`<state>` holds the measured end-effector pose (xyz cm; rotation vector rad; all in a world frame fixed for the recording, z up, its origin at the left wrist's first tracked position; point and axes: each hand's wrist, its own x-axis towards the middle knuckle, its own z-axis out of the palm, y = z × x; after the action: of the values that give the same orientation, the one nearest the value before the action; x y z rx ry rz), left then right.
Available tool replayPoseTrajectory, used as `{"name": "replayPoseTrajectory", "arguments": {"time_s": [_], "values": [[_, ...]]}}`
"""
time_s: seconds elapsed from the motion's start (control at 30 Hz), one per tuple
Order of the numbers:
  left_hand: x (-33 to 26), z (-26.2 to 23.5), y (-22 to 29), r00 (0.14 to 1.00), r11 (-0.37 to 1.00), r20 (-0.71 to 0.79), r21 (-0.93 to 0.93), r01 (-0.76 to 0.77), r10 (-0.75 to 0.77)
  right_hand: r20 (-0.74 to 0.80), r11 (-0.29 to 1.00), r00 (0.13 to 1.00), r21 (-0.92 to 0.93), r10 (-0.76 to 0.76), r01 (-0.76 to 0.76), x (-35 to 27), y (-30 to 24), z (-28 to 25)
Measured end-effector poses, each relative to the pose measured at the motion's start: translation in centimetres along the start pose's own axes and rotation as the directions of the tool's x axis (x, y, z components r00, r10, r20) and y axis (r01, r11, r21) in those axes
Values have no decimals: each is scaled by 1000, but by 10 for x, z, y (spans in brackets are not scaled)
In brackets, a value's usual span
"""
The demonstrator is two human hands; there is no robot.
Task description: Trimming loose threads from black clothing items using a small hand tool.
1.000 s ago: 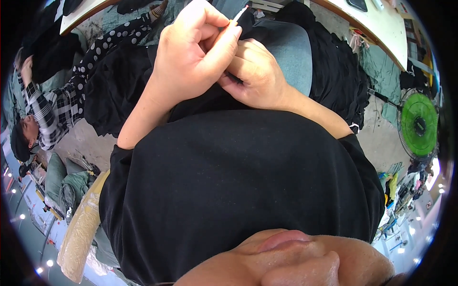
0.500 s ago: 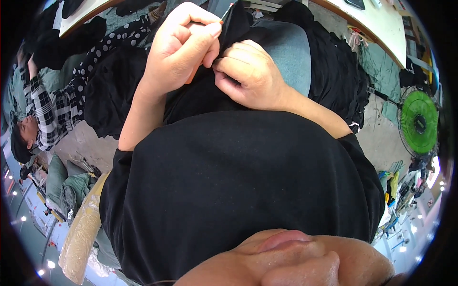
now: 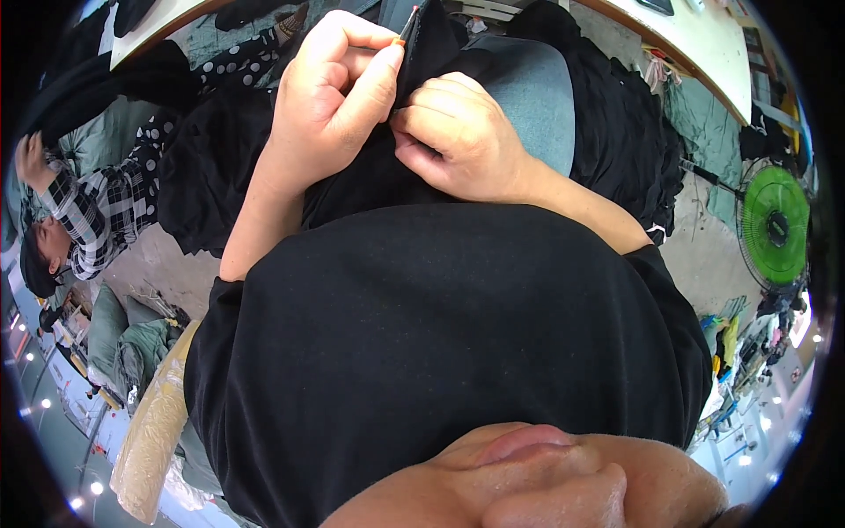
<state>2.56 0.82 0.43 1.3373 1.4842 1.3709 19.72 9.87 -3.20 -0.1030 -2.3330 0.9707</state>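
My left hand (image 3: 330, 101) is raised over my lap, thumb and forefinger pinched on a thin small tool with an orange tip (image 3: 407, 25). My right hand (image 3: 458, 136) sits just to its right, fingers curled and gripping a fold of black fabric (image 3: 422, 62). The two hands touch at the fingertips. The black fabric drapes over my lap and over a grey-blue cushion (image 3: 537, 88). My black shirt (image 3: 440, 334) fills the middle of the view.
A person in a checked top (image 3: 84, 211) sits on the floor at the left beside dotted cloth (image 3: 229, 62). A green fan (image 3: 775, 224) stands at the right. A table edge (image 3: 695, 44) curves along the upper right. A wrapped bundle (image 3: 154, 436) lies lower left.
My left hand has shifted slightly, its thumb and forefinger now closed higher on the thin tool. My right hand stays on the black fabric.
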Motion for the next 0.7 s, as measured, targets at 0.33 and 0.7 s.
{"name": "replayPoseTrajectory", "arguments": {"time_s": [0.33,0.7], "values": [[8,-1,-8,997,994,12,76,-80,80,-11,1000,1000,-8,-15,15,0,0,0],[20,4,14,988,910,19,387,-147,152,-21,997,999,-65,-44,43,-1,-1,3]]}}
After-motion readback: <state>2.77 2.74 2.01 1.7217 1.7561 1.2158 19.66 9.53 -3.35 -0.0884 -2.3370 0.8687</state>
